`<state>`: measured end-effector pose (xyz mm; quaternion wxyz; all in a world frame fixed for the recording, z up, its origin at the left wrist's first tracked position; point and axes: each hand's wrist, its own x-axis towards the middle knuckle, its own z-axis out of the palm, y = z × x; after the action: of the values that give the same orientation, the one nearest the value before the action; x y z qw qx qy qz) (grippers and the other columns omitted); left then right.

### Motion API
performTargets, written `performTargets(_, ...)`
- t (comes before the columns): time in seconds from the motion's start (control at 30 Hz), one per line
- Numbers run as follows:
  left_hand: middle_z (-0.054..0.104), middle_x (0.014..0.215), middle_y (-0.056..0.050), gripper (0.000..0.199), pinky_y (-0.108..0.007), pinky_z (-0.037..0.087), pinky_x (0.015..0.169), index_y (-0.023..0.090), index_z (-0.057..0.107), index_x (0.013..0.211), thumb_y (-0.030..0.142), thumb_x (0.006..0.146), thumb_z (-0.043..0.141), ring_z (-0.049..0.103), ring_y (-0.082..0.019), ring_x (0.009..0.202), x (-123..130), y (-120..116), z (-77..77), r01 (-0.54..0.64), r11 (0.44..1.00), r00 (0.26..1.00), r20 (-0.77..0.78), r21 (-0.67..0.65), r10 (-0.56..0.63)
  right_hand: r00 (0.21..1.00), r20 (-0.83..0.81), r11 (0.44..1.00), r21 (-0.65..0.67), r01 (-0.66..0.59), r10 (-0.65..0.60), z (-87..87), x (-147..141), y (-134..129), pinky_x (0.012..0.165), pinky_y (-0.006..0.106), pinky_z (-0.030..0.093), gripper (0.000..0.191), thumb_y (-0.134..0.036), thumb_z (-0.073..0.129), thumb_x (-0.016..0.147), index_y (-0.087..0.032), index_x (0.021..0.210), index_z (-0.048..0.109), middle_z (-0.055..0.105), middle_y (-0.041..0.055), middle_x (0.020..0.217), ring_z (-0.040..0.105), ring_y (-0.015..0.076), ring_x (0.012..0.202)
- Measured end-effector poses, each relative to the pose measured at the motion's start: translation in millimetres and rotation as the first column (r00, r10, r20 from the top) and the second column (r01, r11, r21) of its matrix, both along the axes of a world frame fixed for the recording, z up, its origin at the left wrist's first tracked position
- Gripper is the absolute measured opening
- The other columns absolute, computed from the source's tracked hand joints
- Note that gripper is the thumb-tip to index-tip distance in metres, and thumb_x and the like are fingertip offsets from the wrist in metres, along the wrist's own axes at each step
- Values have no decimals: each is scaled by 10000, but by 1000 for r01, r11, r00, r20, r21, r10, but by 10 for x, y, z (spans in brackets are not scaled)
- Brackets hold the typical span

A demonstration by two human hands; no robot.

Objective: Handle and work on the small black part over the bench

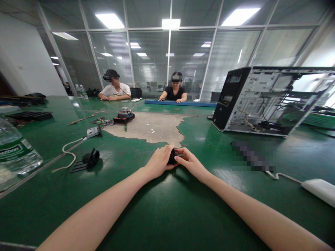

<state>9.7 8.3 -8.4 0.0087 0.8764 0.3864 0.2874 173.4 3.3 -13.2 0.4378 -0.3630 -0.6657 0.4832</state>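
A small black part (172, 157) is held between my two hands over the green table (167, 216), near the torn edge of its covering. My left hand (160, 160) wraps round it from the left, its fingers bent over the top. From the right, my right hand (190, 161) grips the same part between thumb and fingers. Much of the part is hidden by the fingers, so its full shape does not show. To the left lies another black piece (91, 157) with long prongs.
An open computer case (232, 101) stands at the right, near a white device (320, 190) with a cable. A water bottle (15, 150) is at far left. Electronic parts (124, 115) lie beyond my hands. Two people sit across the table behind a blue bar (180, 102).
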Motion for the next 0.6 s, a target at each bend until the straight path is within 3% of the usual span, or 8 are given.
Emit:
performTargets(0.13, 468, 1085, -69, 544, -366, 380, 773, 213, 307, 1122, 286, 682, 620, 486, -235, 973, -1, -2, -3, -6, 1000, 1000, -2, -9, 6, 998, -61, 1000, 0, -30, 30, 50, -8, -38, 714, 299, 464, 280, -288, 636, 652, -213, 836, 438, 531, 0, 906, 549, 136, 824)
performTargets(0.3, 469, 1089, -77, 539, -369, 381, 772, 206, 309, 1121, 322, 689, 611, 482, -244, 984, 3, 7, -7, -7, 1000, 1000, 0, -3, 7, 996, -94, 1000, -28, -14, 11, 38, -16, -27, 670, 286, 474, 228, -327, 595, 692, -213, 816, 442, 520, -18, 837, 550, 104, 700)
performTargets(0.47, 471, 1087, -76, 495, -363, 385, 765, 205, 326, 1107, 330, 709, 594, 483, -240, 978, 6, 4, 0, 0, 1000, 1000, -7, -2, 0, 999, -39, 999, -35, 11, -12, 3, 1, 3, 713, 304, 463, 286, -316, 581, 707, -215, 946, 461, 517, 26, 959, 546, 129, 803)
performTargets(0.6, 472, 1080, -72, 520, -363, 382, 770, 206, 318, 1116, 305, 696, 609, 486, -235, 965, 1, -6, 3, -2, 1000, 1000, -3, -4, 2, 998, -53, 999, -35, -39, 37, 41, 0, -23, 729, 297, 455, 270, -285, 614, 679, -213, 895, 469, 530, 10, 916, 541, 137, 836)
